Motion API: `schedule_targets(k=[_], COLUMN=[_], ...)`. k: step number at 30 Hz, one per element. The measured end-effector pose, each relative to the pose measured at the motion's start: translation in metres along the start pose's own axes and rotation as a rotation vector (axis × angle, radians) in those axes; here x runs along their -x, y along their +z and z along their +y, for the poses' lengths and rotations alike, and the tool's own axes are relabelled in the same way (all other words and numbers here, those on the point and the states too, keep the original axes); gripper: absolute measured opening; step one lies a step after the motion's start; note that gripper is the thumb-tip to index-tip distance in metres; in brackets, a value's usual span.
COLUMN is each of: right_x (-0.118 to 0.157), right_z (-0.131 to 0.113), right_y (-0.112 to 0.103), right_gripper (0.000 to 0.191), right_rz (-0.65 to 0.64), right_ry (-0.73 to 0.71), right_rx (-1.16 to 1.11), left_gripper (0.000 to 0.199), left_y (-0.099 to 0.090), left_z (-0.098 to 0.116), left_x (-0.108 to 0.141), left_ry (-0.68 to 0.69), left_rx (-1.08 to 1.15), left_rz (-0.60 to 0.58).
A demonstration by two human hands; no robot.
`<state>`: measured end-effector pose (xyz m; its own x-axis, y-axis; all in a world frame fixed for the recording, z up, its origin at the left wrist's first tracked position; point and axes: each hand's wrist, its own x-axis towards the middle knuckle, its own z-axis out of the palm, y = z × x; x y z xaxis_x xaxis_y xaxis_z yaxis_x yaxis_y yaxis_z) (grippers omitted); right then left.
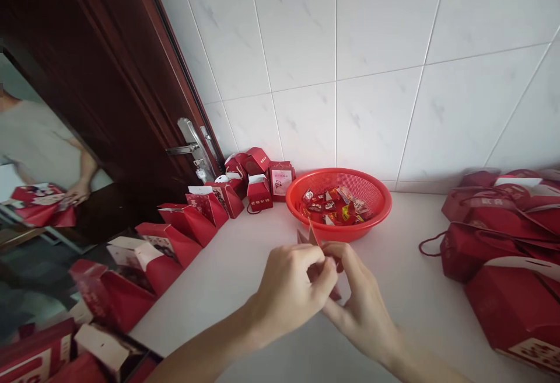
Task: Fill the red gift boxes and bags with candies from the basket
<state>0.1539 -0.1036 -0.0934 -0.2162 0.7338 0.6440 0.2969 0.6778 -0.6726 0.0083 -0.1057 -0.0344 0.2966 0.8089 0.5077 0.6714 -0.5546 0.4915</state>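
Note:
Both hands meet over the white table, in front of a red plastic basket (297, 211) of wrapped candies (330, 202). My left hand (295, 281) and my right hand (356, 298) are closed, pinching a small red paper box (311, 237) between them. Pointed flaps of the box stick up above the fingers, and a bit of red shows below them. Most of the box is hidden behind my hands, so its full shape cannot be made out.
Red gift boxes (168, 237) line the table's left edge, and more small boxes (259, 191) stand in the back corner. Larger red boxes (516, 301) crowd the right side. A dark door (109, 50) with a metal handle (190, 146) stands left. Another person (44, 138) holds red boxes there.

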Motion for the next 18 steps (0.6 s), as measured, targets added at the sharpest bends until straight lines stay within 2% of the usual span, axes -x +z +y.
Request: schedule_targets(k=[3, 8, 14, 18], right_x=[-0.005, -0.007, -0.016, -0.021], right_z=[0.0, 0.008, 0.013, 0.017], right_y=[-0.006, -0.014, -0.02, -0.026], right_gripper=[0.015, 0.023, 0.037, 0.041], right_rz=[0.028, -0.006, 0.057, 0.082], right_ry=[0.023, 0.152, 0.309, 0.408], right_rx=[-0.012, -0.158, -0.431, -0.558], left_gripper=[0.041, 0.031, 0.021, 0.022], left_y=[0.006, 0.008, 0.006, 0.001], left_z=[-0.001, -0.01, -0.027, -0.035], left_x=[-0.002, -0.005, -0.006, -0.009], left_ry=[0.071, 0.092, 0.1, 0.056], left_rx=[0.059, 0.169, 0.099, 0.134], left_rz=[-0.035, -0.068, 0.105, 0.043])
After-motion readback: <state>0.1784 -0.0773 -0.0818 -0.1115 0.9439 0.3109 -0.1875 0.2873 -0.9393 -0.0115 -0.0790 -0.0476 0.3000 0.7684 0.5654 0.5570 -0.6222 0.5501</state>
